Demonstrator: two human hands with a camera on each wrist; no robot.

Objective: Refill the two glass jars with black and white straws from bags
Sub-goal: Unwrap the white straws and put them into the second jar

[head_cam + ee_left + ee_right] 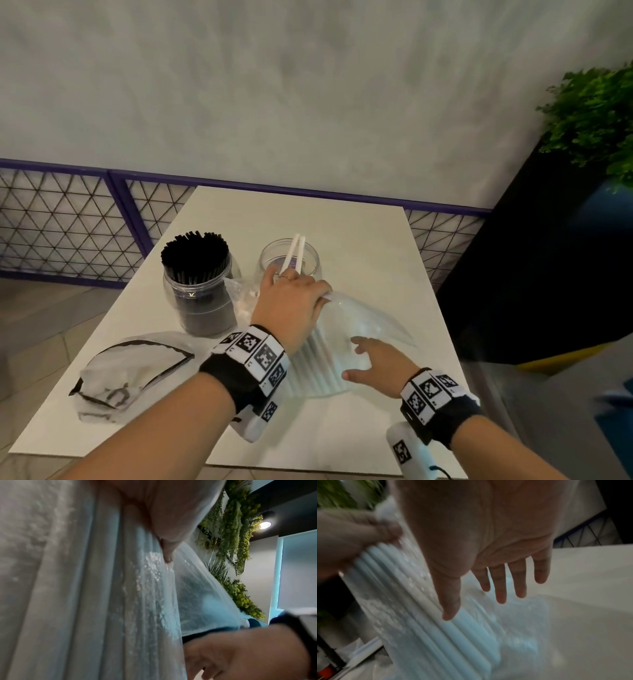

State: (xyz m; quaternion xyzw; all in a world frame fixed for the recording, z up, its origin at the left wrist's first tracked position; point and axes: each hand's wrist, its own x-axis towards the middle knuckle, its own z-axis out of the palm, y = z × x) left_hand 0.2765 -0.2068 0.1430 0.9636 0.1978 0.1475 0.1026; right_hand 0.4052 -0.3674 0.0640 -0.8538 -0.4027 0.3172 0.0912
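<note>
left hand (291, 305) grips the top of the clear bag (359, 329) of white straws (308, 373), fingers curled round the bunched plastic; bag stands on the table (359, 240), near edge, tilted toward the jars. right hand (373, 359) is spread wide, fingers straight, palm over the lower side of the bag; right wrist view shows thumb on the straws through the plastic, hard to tell if the other fingers touch. left jar (200, 298) packed with black straws (195, 257). right jar (289, 263) just behind the left hand, holds two white straws (294, 253) sticking out over the rim. crumpled second bag (120, 373) lies flat on the table's near-left part, looks almost empty.
</note>
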